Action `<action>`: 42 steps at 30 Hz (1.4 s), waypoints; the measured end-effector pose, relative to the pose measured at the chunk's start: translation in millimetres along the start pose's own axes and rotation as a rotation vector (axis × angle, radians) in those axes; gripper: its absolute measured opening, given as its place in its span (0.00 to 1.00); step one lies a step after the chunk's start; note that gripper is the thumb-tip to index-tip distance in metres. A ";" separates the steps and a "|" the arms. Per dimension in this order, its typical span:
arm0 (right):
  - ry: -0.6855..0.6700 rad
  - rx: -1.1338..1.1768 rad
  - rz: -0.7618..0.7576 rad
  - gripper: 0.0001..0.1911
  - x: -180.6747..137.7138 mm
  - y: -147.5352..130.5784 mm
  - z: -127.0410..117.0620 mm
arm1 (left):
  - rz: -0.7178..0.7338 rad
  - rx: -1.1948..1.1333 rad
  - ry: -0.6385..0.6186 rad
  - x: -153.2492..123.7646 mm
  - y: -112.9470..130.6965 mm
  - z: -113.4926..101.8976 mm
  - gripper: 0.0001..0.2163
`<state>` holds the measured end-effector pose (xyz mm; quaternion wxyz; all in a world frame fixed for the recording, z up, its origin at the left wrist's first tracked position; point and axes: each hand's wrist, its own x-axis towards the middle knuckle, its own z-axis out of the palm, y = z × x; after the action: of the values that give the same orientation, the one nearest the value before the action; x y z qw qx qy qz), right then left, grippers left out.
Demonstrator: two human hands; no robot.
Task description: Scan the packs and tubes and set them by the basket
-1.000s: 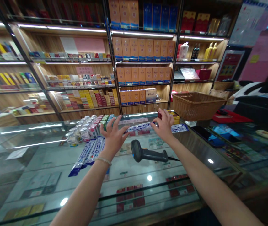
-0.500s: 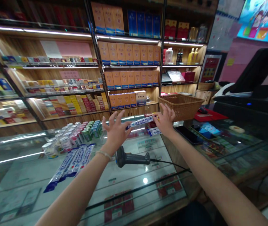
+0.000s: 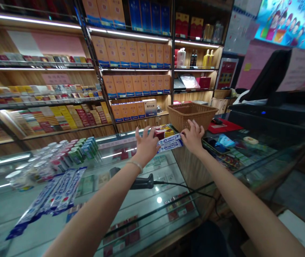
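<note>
My left hand (image 3: pixel 146 146) has its thumb and a finger at the left end of a blue-and-white candy stick pack (image 3: pixel 170 139), its other fingers raised. At the opposite end, my right hand (image 3: pixel 192 137) pinches the same pack. Just below lies a second, similar candy pack (image 3: pixel 170 146), close against the held one. Behind them sit red and yellow packs (image 3: pixel 163 131) by the glass counter's far edge. Under my left forearm a dark handheld barcode scanner (image 3: pixel 143 182) is partly hidden. Several long blue-and-white candy packs (image 3: pixel 54 194) lie fanned out at the left.
Rows of small round tubs and cans (image 3: pixel 61 157) stand on the glass counter (image 3: pixel 168 171) at left. A brown woven basket (image 3: pixel 191 116) is just beyond my right hand. The scanner's cable (image 3: pixel 184 185) runs right. A black monitor (image 3: pixel 269 82) stands at the right.
Both hands have lowered the candy pack onto or just above the similar pack on the counter. The camera view has shifted, so the shelves and counter appear farther left.
</note>
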<state>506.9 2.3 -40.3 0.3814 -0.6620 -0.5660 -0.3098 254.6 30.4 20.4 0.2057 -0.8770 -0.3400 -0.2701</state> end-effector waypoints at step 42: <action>-0.286 -0.193 -0.118 0.11 -36.5 10.1 18.7 | 0.065 0.038 -0.240 -9.0 1.5 52.2 0.12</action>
<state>510.4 -1.1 -82.3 0.2128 -0.6986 -0.6198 -0.2872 267.4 53.4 -25.6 0.1889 -0.9094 -0.3387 -0.1501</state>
